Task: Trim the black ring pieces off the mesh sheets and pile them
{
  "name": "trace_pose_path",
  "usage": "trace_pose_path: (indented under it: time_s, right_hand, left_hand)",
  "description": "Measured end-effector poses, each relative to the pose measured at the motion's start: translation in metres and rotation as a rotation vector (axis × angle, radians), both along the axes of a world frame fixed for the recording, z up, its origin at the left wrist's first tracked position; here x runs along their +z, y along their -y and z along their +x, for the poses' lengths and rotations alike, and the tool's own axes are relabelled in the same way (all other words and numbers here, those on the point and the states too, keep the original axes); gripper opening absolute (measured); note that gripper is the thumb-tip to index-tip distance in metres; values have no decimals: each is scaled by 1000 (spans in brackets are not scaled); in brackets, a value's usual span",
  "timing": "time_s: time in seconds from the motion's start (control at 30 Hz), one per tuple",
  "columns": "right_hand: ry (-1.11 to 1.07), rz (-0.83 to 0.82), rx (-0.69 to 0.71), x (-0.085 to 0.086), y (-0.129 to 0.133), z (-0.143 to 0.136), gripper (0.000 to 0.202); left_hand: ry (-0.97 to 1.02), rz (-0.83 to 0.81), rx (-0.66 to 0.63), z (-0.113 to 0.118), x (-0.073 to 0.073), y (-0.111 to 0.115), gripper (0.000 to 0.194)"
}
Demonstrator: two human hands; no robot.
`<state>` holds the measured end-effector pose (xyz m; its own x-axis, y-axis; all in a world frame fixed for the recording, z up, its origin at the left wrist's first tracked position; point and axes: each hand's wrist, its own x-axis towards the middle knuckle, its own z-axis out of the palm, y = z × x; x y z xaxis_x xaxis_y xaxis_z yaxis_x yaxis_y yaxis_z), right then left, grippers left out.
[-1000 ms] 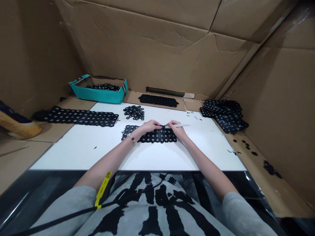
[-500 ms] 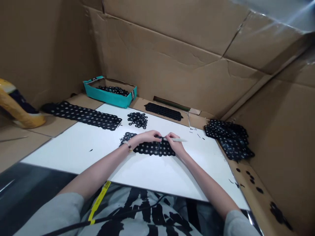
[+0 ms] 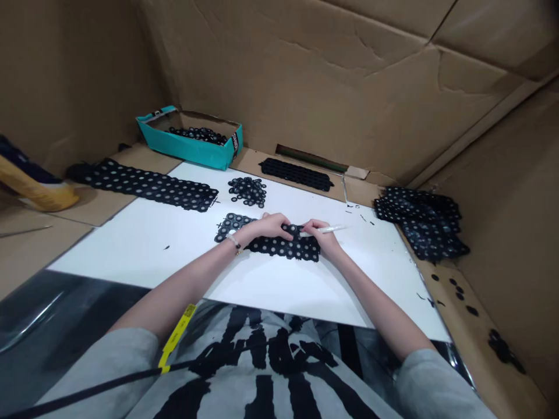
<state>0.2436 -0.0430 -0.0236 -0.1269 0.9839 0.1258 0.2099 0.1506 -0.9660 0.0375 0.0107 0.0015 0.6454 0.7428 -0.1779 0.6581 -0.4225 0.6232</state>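
Note:
A black sheet with rows of pale round spots [image 3: 283, 249] lies on the white board [image 3: 174, 262] in front of me. My left hand [image 3: 273, 226] rests on the sheet, its thumb and fingers pressed on the upper edge. In my right hand [image 3: 323, 233] is a slim white pen-like tool [image 3: 332, 228], pinched with its tip down at the sheet and its tail pointing right. The two hands are close together but apart. Just behind them sits a small pile of black rings [image 3: 247, 191].
A teal box [image 3: 187, 145] of black rings stands at the back left. Spotted strips [image 3: 144, 185] lie left, with a black strip [image 3: 297, 173] behind. Folded spotted sheets [image 3: 419, 224] are at the right, a yellow container [image 3: 48, 195] far left. Cardboard walls surround the board.
The view has tilted down, so the scene sits higher in the picture. My right hand with the tool has shifted slightly away from my left thumb and lies lower against the sheet.

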Motion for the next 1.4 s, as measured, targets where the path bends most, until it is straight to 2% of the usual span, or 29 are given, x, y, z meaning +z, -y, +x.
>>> trace_pose_path:
  time_s: [0.17,0.3,0.4,0.5,0.63,0.73,0.83,0.93,1.07,1.2,1.4]
  right_hand:
    - [70,81,23,4,5,3,19]
    - [293,238,11,7,10,0,20]
    - [460,335,-16,8,11,-6,21]
    - [519,365,-36,8,9,-10,22]
    - [479,266,-2,13,5,-1,22]
    - [438,139,14,18,0,13,21]
    - [395,51,-28,21,-4,20,21]
    - [290,24,-55,19,-7,15,21]
    - [163,70,-84,12,-6,-1,20]
    - [139,75,-83,7,-7,-8,21]
    - [95,28,-61,5,-9,-5,21]
  left_hand:
    - [65,-61,45,3,-7,-3,28]
    - [164,-169,110,1,-8,-4,29]
    - [262,-315,86,-4,-4,-5,36]
    - [258,-362,20,-7,1,-9,39]
    - [196,-230,-40,-7,0,-11,34]
    - [226,-30,55,-5,-6,-8,31]
    - [237,76,111,-4,-13,-4,30]
    - [244,66,117,-5,-19,-5,32]
    - [259,51,138,-6,-24,-9,37]
    - [251,37,122,-5,-21,-8,36]
    - [164,31,177,-4,-18,-3,34]
